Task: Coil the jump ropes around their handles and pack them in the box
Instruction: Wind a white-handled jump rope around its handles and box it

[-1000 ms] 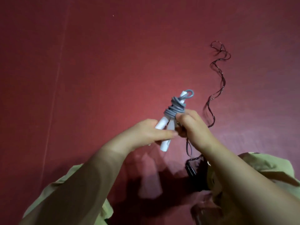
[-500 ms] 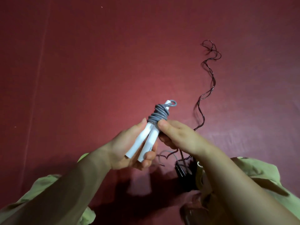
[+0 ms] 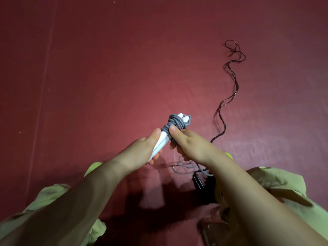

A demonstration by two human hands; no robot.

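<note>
A jump rope with two white handles and a grey cord wound around their upper ends is held above the red surface. My left hand grips the lower part of the handles. My right hand holds the bundle from the right, its thumb pressed on the grey coil. A loose stretch of grey cord trails on the surface below my right hand. A second jump rope, with a thin dark cord and black handles, lies uncoiled to the right.
The red cloth surface spreads to the left and far side. Green sleeves frame the bottom corners. A dark, shiny object lies at the bottom edge near my right arm. No box is in view.
The bundle and both hands have come nearer and lower. The grey end loop now lies closer against the handle tips. My left hand went from fingertip contact to a grip on the lower handles.
</note>
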